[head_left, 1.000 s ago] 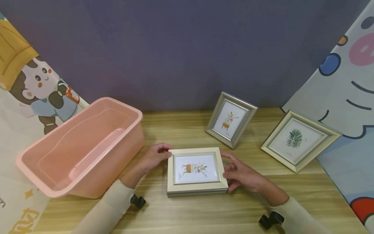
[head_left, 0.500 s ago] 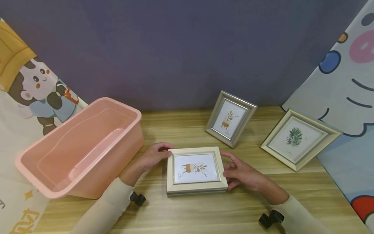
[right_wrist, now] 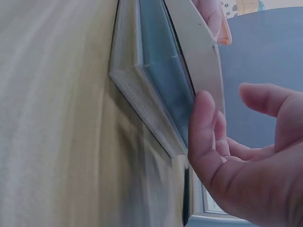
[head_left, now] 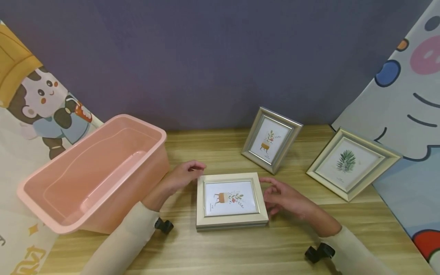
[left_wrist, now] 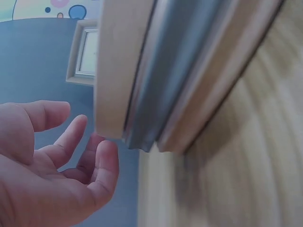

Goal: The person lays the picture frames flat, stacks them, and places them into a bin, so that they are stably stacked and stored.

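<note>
A stack of picture frames (head_left: 232,220) lies flat on the wooden table, the top one cream-edged with a deer-and-plant print. From the side, the left wrist view shows a cream frame (left_wrist: 120,71), a grey one (left_wrist: 173,61) and a pale wooden one (left_wrist: 208,85) layered together. My left hand (head_left: 183,176) hovers at the stack's upper left corner, fingers loosely bent, thumb apart from it. At the right edge, my right hand (head_left: 287,200) has its fingertips right by the frames' sides. Its thumb (right_wrist: 265,98) stands away from the stack in the right wrist view.
A pink plastic bin (head_left: 144,187) stands at the left. Behind the stack, a silver picture frame (head_left: 250,137) stands upright, and a champagne-coloured frame (head_left: 374,173) with a green leaf print leans at the right. A dark wall (head_left: 213,65) closes off the back.
My left hand has lifted off the stack's corner, up and slightly away. My right hand's thumb has come off the top frame's edge. The stack has stayed in place.
</note>
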Available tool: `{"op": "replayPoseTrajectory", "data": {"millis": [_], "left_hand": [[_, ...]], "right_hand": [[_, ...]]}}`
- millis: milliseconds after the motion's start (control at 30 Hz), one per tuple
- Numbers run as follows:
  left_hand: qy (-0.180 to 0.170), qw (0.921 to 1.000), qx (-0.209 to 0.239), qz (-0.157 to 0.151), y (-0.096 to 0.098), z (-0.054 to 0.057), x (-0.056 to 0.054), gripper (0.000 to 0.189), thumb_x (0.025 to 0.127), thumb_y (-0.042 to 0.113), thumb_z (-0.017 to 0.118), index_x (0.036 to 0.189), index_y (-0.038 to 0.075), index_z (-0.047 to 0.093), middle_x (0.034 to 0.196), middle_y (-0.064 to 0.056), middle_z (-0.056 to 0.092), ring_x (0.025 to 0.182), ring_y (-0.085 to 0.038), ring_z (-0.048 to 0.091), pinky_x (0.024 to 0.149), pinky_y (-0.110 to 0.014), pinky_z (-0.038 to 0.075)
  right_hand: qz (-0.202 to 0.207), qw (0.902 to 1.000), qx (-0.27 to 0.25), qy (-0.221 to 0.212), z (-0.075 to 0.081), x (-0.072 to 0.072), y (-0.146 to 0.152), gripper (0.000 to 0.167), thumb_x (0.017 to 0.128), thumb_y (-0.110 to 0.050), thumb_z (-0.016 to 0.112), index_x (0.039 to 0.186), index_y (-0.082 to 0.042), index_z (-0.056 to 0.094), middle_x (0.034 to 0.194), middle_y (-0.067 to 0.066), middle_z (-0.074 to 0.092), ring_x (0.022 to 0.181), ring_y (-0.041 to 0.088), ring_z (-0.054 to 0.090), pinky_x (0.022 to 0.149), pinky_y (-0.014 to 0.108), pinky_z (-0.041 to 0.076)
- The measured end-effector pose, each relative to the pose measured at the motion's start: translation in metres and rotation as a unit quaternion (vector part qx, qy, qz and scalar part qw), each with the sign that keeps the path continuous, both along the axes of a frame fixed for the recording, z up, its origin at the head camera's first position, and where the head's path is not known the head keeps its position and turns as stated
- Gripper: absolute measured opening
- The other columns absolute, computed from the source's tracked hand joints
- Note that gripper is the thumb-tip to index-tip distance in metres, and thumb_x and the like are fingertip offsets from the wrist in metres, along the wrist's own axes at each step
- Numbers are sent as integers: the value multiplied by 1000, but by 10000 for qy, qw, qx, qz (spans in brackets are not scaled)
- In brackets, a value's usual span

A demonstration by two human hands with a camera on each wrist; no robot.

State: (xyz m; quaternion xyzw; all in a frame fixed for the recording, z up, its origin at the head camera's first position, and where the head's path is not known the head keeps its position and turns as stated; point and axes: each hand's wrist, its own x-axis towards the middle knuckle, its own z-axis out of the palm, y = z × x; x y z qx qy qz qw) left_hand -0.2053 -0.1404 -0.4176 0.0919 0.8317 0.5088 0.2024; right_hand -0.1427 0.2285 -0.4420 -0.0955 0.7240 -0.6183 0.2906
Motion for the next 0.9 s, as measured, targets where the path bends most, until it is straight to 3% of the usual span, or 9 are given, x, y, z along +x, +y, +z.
{"op": "replayPoseTrajectory", "data": {"millis": [300,533,667,900], "left_hand": [[128,9998,174,-45,12,19,-9,35,104,16,56,136,2,60,138,-24,59,120,-33,59,102,-48,52],[86,9999,57,-73,21,34,-19,35,105,19,56,138,8,60,140,-15,60,118,-31,63,100,-46,54],[39,9999,-62,-142,27,42,-25,35,105,21,57,138,12,60,142,-12,58,115,-26,64,97,-40,55],[-216,9991,184,-300,39,49,-38,37,105,19,56,142,12,55,143,-11,54,126,-31,58,104,-48,53]], "right_hand": [[-114,9994,237,235,10,-7,7,69,101,-11,60,157,-1,22,110,19,58,87,25,66,74,41,62],[-357,9974,431,457,28,-13,12,68,100,-14,61,157,-1,26,117,26,54,96,35,67,76,45,63],[-558,9951,498,645,37,-16,17,66,100,-13,61,156,-1,28,116,21,55,96,31,67,76,43,63],[-763,9902,638,979,54,-22,26,64,102,-16,60,156,-1,29,118,18,54,93,19,67,75,42,63]]}}
